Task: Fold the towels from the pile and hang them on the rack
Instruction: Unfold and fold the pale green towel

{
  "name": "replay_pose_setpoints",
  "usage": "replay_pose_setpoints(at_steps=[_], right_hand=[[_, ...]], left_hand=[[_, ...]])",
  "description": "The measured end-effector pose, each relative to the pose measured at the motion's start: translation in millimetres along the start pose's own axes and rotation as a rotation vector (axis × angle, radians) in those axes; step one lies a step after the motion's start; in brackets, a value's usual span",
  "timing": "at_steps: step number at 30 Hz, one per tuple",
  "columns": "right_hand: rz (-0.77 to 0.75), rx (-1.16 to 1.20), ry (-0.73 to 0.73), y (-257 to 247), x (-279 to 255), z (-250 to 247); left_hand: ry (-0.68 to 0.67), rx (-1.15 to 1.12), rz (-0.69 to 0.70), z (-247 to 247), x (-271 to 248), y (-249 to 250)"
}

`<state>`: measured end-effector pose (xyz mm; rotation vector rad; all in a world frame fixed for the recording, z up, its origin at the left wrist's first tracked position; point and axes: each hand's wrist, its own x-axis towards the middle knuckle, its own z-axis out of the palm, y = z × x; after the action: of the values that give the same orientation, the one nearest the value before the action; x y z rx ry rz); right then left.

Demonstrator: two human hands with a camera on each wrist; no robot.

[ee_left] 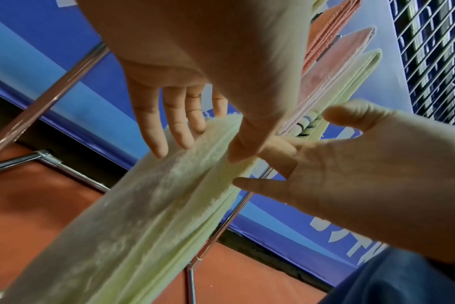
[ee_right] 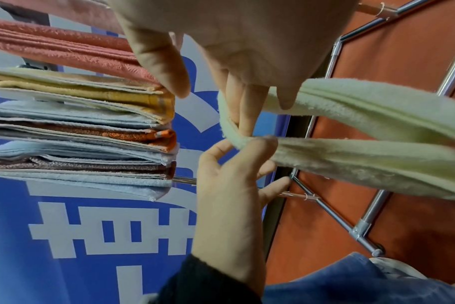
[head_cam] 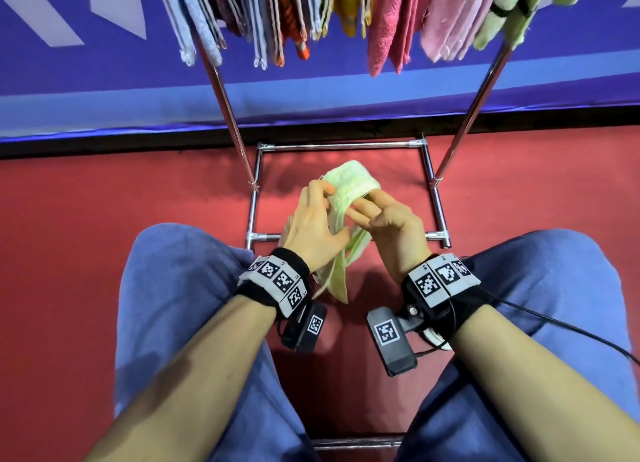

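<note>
So the pale green towel (head_cam: 341, 198) is bunched up in mid-air between the knees, over the red floor (head_cam: 104, 219) just near of the rack (head_cam: 341, 146) base. Left hand (head_cam: 317, 226) pinches its top edge, thumb against fingertip; right hand (head_cam: 388, 226) has fingers curled into the fold. Folded towels (head_cam: 346, 11) hang above, far side.

From my remote seat I see a red floor (head_cam: 104, 239) running up to a black baseboard strip (head_cam: 519, 120) along the foot of a blue banner wall (head_cam: 104, 90) with pale lettering (blocky characters, clearest in the right wrist view). My own blue trousers (head_cam: 180, 309) fill the lower part of the head view. A dark metal grille (ee_left: 434, 61) shows in the left wrist view.
</note>
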<state>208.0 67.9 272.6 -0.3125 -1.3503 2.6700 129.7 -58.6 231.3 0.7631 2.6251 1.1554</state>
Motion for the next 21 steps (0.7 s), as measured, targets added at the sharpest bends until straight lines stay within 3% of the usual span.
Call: replay_pose_setpoints(at_steps=[3, 12, 17, 21], right_hand=[[-0.001, 0.031, -0.077, 3.7, -1.7, 3.9], [0.034, -0.187, -0.062, 15.4, -11.1, 11.0], [-0.091, -0.775, 0.107, 23.0, -15.9, 3.3], [-0.317, -1.211, 0.247, 5.7, -11.5, 9.7]], left_hand=[[0.065, 0.062, -0.018, -1.0, -1.9, 3.9], [0.187, 0.146, 0.02, -13.8, -0.2, 7.8], [0.254, 0.074, 0.145, -31.2, 11.1, 22.9], [0.177, 0.112, 0.236, -44.8, 15.9, 51.2]])
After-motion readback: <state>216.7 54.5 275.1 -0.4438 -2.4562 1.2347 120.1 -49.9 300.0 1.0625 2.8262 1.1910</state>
